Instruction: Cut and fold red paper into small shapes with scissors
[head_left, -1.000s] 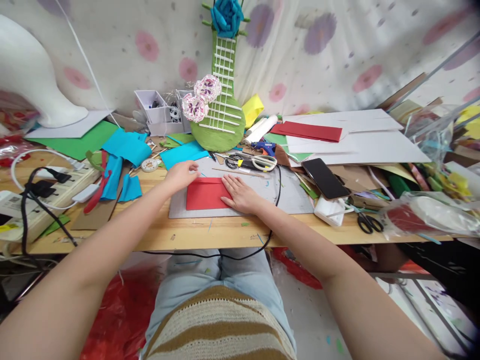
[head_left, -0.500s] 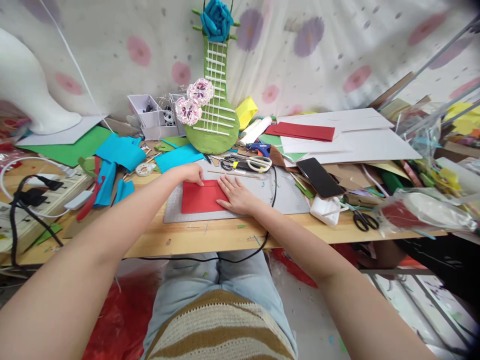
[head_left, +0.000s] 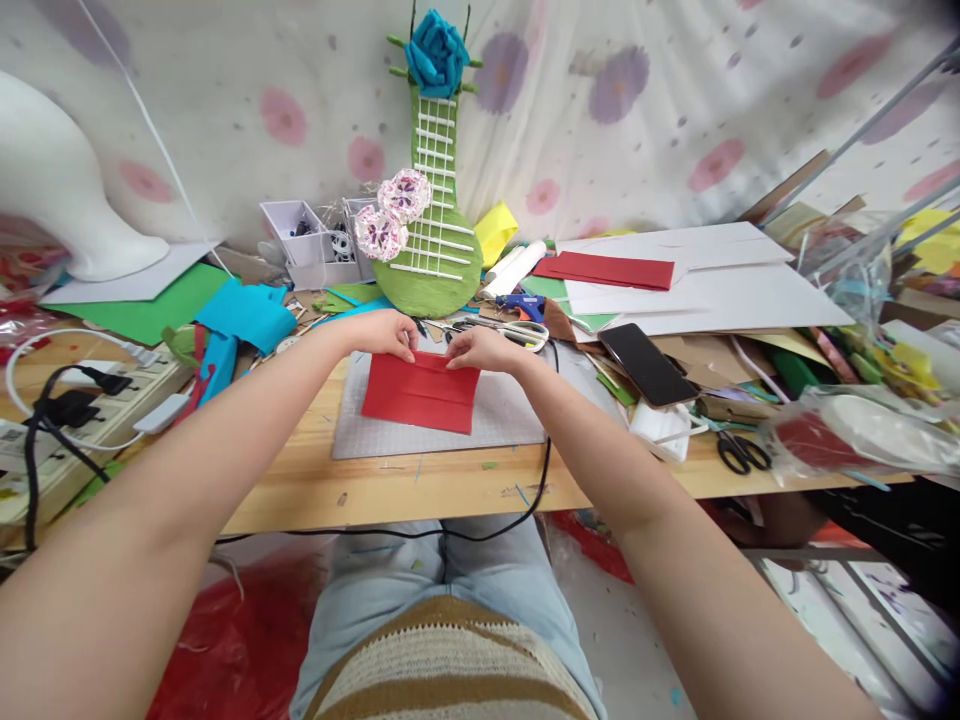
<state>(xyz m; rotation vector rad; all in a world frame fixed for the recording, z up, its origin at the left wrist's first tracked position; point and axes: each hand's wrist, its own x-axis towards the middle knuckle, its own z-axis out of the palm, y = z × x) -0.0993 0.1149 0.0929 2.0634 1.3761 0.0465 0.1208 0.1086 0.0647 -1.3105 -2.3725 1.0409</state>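
A red sheet of paper [head_left: 420, 397] with creases across it lies over the grey cutting mat [head_left: 514, 415]. My left hand [head_left: 391, 334] pinches the paper's far edge, left of its middle. Close to its far right corner, my right hand [head_left: 480, 350] grips the same edge between thumb and fingers. Along that edge runs a narrow folded strip. Just behind my hands lie scissors with pale handles [head_left: 529, 333], partly hidden, and a blue glue gun [head_left: 525, 304].
A green guitar-shaped craft piece [head_left: 431, 275] stands at the back. On the right are a phone [head_left: 646, 365], black-handled scissors [head_left: 742, 453] and white sheets [head_left: 765, 295]. A power strip [head_left: 135, 405] sits at the left. A black cable [head_left: 546, 480] crosses the table's front edge.
My right hand, flat on the red paper before, has moved to its far edge and now pinches it. The paper has turned slightly, and its right end now shows.
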